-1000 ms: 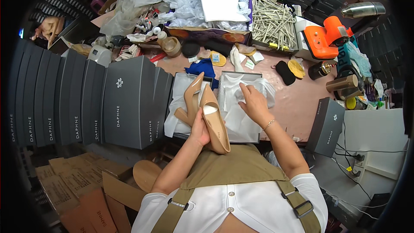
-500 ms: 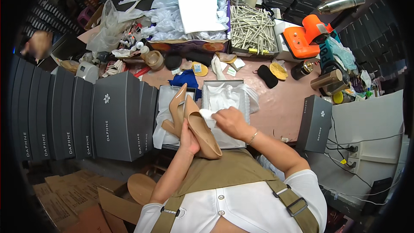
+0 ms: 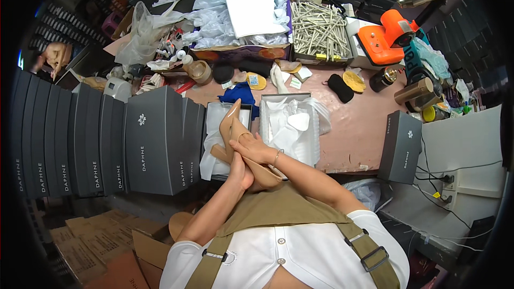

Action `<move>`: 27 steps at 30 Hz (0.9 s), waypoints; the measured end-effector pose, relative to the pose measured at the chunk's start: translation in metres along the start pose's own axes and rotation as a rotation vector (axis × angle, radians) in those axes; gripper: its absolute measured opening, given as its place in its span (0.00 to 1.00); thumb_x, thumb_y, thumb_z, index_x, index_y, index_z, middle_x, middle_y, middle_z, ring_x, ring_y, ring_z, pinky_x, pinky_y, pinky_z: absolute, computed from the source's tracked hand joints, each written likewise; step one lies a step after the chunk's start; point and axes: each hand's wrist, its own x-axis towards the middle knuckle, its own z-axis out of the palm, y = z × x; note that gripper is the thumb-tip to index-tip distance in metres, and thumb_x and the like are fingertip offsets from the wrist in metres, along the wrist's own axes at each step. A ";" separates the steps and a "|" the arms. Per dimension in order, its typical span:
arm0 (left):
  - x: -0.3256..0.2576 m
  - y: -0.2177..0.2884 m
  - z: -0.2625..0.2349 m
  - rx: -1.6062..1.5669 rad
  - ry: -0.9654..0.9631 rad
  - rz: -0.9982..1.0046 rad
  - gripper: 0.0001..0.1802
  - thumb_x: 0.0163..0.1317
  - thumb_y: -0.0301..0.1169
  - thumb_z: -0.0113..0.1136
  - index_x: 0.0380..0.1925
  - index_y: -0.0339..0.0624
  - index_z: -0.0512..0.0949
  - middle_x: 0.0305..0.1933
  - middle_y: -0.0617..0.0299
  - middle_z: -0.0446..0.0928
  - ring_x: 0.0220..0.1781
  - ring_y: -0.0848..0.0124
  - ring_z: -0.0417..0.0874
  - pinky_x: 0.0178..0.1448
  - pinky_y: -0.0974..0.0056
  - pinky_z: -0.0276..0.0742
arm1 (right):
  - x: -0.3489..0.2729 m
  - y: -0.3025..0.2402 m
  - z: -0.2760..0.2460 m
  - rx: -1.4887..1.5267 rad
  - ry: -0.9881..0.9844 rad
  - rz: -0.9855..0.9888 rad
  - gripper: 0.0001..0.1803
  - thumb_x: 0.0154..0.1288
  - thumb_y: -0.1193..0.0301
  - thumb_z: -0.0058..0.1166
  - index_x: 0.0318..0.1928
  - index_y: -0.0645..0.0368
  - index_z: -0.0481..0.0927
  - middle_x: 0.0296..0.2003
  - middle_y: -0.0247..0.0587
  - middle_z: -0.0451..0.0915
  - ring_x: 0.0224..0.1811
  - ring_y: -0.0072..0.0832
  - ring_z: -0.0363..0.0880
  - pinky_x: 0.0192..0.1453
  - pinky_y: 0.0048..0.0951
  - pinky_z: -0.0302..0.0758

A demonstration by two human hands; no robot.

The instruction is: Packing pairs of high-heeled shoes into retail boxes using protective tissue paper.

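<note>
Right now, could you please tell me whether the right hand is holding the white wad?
No, the right hand touches a beige shoe, while the white wad lies in the open box.

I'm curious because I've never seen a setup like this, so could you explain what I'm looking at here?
There is no machine here, only a person's two bare hands. The view comes from the left of two wide fisheye cameras worn on the head, looking down, so straight edges bend near the rim. The left hand holds a pair of glossy tan, pointed-toe shoes. The right hand lies over the opening of one shoe. On the pink tabletop are a shallow open box lined with white paper and a crumpled blue cloth. Dark grey cardboard boxes stand upright at left; farther back are thin pale sticks and a bright orange device.
</note>
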 end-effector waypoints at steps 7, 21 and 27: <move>0.022 0.068 -0.005 0.287 -0.095 0.173 0.35 0.67 0.62 0.38 0.57 0.44 0.66 0.49 0.51 0.73 0.51 0.61 0.77 0.51 0.55 0.79 | -0.028 -0.028 -0.003 -0.164 0.126 -0.356 0.41 0.71 0.42 0.25 0.52 0.72 0.72 0.53 0.63 0.71 0.64 0.52 0.60 0.70 0.52 0.45; 0.016 0.072 -0.027 0.286 -0.072 0.202 0.26 0.71 0.53 0.39 0.39 0.38 0.70 0.30 0.52 0.78 0.31 0.64 0.82 0.37 0.63 0.81 | -0.082 -0.023 -0.011 0.255 -0.064 -0.349 0.33 0.73 0.50 0.31 0.59 0.68 0.68 0.54 0.61 0.73 0.61 0.50 0.68 0.67 0.42 0.59; 0.015 0.094 0.015 0.470 -0.162 0.388 0.26 0.70 0.52 0.42 0.44 0.37 0.70 0.32 0.53 0.79 0.32 0.67 0.82 0.38 0.65 0.80 | -0.115 -0.049 -0.066 0.277 0.003 -0.119 0.27 0.71 0.61 0.46 0.65 0.62 0.64 0.53 0.57 0.76 0.52 0.43 0.79 0.55 0.33 0.74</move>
